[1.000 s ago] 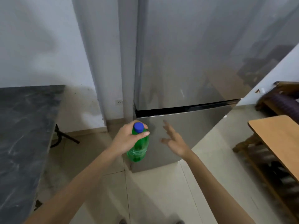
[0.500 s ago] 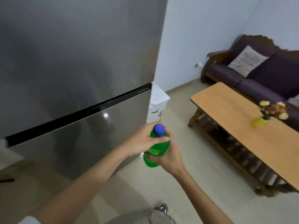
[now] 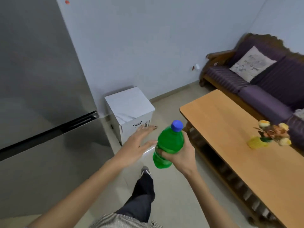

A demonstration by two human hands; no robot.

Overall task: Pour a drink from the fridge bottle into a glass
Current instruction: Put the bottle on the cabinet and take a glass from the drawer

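A green plastic bottle (image 3: pixel 170 142) with a blue cap, still capped, tilts slightly in mid-air over the floor. My right hand (image 3: pixel 180 156) is wrapped around its lower half from the right. My left hand (image 3: pixel 137 146) hovers just left of the bottle, fingers spread, holding nothing. The grey fridge (image 3: pixel 41 96) stands closed at the left. No glass is in view.
A long wooden coffee table (image 3: pixel 230 137) stands to the right, with a small yellow vase of flowers (image 3: pixel 269 135) on it. A white cardboard box (image 3: pixel 130 111) sits on the floor beside the fridge. A purple sofa (image 3: pixel 263 83) lines the far wall. My leg shows below.
The bottle passed from my left hand to my right; the left hand let go and opened. The view swung right, away from the fridge toward the coffee table.
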